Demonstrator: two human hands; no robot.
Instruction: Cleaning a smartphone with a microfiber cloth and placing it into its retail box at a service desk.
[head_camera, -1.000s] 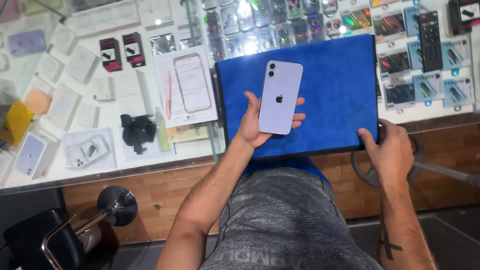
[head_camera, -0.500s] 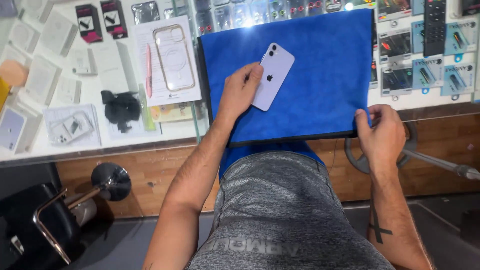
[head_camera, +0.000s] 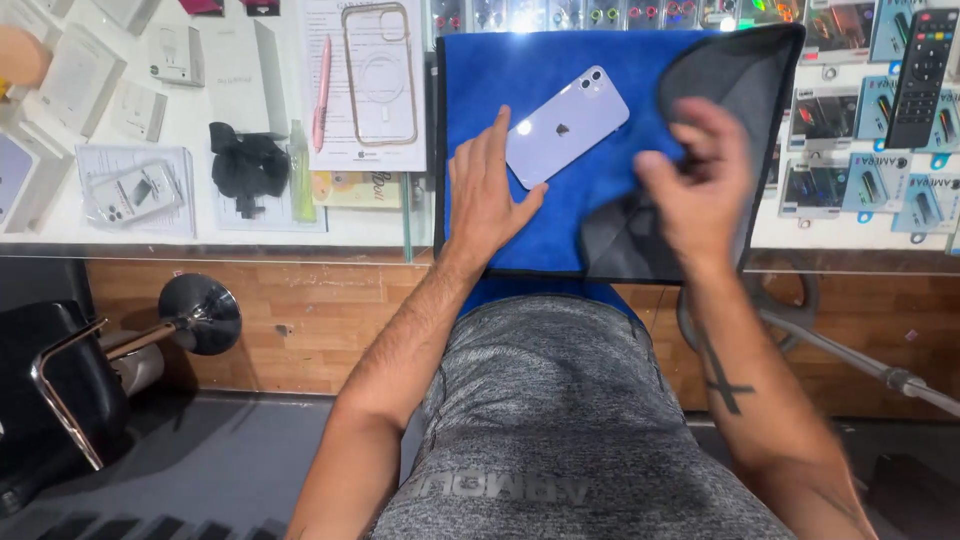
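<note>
A pale lilac phone (head_camera: 566, 125) lies back-up and tilted on a blue cloth (head_camera: 500, 80) spread over a glass counter. My left hand (head_camera: 487, 195) rests flat on the cloth just left of the phone, its thumb at the phone's lower corner. My right hand (head_camera: 695, 185) is blurred and pinches the cloth's near right corner, lifted and folded toward the phone so its grey underside (head_camera: 725, 75) shows.
Left of the cloth lie a clear phone case (head_camera: 380, 72) on paper, a pink pen (head_camera: 322, 92), a black clip-like gadget (head_camera: 248, 165) and white boxes (head_camera: 80, 80). Packaged accessories and a black remote (head_camera: 920, 75) lie on the right. A black stool (head_camera: 70, 385) stands below left.
My left hand laid the phone on the cloth and now rests beside it. My right hand rose from the counter edge, lifting the cloth's right corner up and over.
</note>
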